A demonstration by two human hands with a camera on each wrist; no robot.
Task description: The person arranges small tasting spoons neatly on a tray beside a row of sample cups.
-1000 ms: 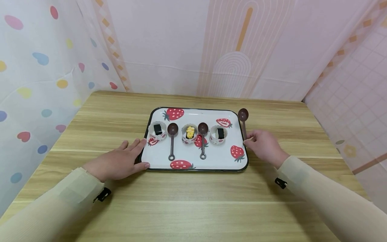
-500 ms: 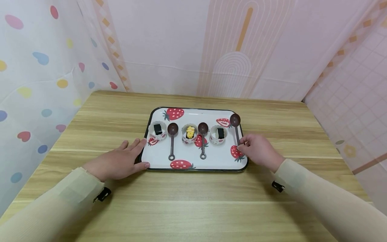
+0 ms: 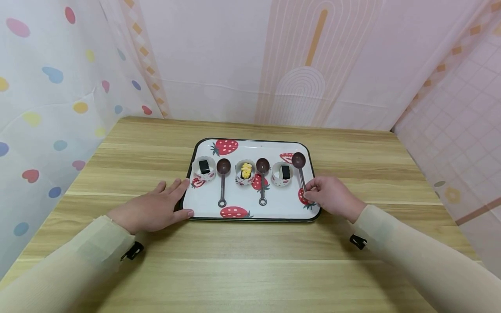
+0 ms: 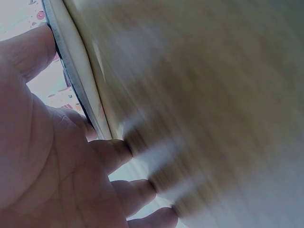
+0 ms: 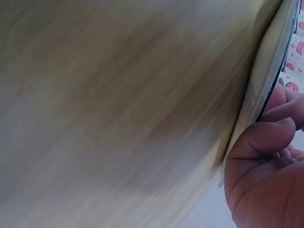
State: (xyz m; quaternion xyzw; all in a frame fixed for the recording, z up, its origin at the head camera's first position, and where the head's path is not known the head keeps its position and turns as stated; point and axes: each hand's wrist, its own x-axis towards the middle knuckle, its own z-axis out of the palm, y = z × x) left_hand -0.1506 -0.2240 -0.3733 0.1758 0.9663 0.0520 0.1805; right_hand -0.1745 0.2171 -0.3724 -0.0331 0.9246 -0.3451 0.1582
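Observation:
A white tray (image 3: pixel 211 213) with a dark rim and strawberry print lies on the wooden table. My right hand (image 3: pixel 332 195) pinches the handle end of a brown measuring spoon (image 3: pixel 298 160) over the tray's right side. At the left rim, my left hand (image 3: pixel 152 208) rests with straight fingers, its thumb over the tray's edge. Two more brown measuring spoons, a left one (image 3: pixel 223 167) and a middle one (image 3: pixel 262 166), lie between three paper cups. The left cup (image 3: pixel 209 176) and right cup (image 3: pixel 279 182) hold black-wrapped sushi; the middle cup (image 3: pixel 244 181) holds a yellow-topped piece.
The wooden table (image 3: pixel 250 269) extends around the tray on all sides. Behind it hangs a pale pink patterned curtain (image 3: pixel 219 65). Printed cloths also stand at the left and right. Each sleeve carries a small black clip, one at the left wrist (image 3: pixel 133 251).
The right hand has carried its measuring spoon leftward from beside the tray's right rim to a spot over the tray, right of the right cup. My left hand has stayed in place.

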